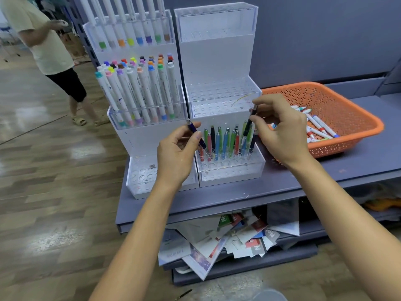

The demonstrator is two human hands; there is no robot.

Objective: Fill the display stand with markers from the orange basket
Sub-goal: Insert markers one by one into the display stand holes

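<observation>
From the head camera, two white display stands sit side by side on a grey shelf (217,198), at its left end. The left hand (176,153) pinches a dark blue pen (198,137) between thumb and fingers, its tip slanting down toward the bottom tier of the right display stand (219,61). The right hand (280,131) clamps a black pen (249,123) nearly upright over the row of coloured pens (225,142) standing in that tier. The orange basket (338,118) rests near the shelf's back right, with markers (319,127) lying in it. The left display stand (138,135) holds white markers in its upper tiers.
</observation>
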